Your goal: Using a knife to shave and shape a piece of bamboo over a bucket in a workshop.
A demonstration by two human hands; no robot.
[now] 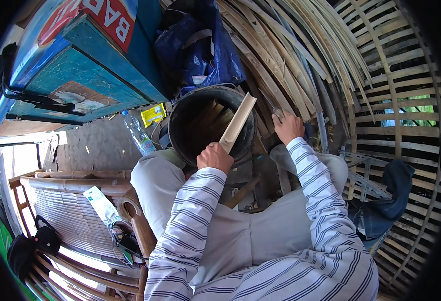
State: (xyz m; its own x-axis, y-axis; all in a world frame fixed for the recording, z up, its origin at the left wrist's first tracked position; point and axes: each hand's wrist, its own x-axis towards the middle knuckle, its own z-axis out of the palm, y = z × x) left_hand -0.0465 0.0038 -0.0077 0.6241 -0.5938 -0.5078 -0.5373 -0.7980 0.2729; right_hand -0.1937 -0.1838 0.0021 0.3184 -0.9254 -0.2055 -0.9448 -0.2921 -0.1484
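Observation:
My left hand point(215, 158) is closed round the lower end of a short split bamboo piece point(240, 120), pale and hollowed along its length. The piece slants up and right across a round black bucket point(174, 125). Several brownish bamboo pieces point(213, 118) lie inside the bucket, in shadow. My right hand point(289, 127), to the right of the bucket, is wrapped round the wooden handle of a knife point(279, 114). Its thin blade points up and left, apart from the bamboo piece, and is hard to make out against the strips behind.
Long bamboo strips point(275, 50) are piled beyond my right hand, by a slatted bamboo wall point(396, 90). A blue bag point(200, 45) sits behind the bucket. Left of it are a plastic bottle point(139, 133), a yellow packet point(153, 115) and a blue cabinet point(100, 75). A bamboo bench point(80, 185) stands lower left.

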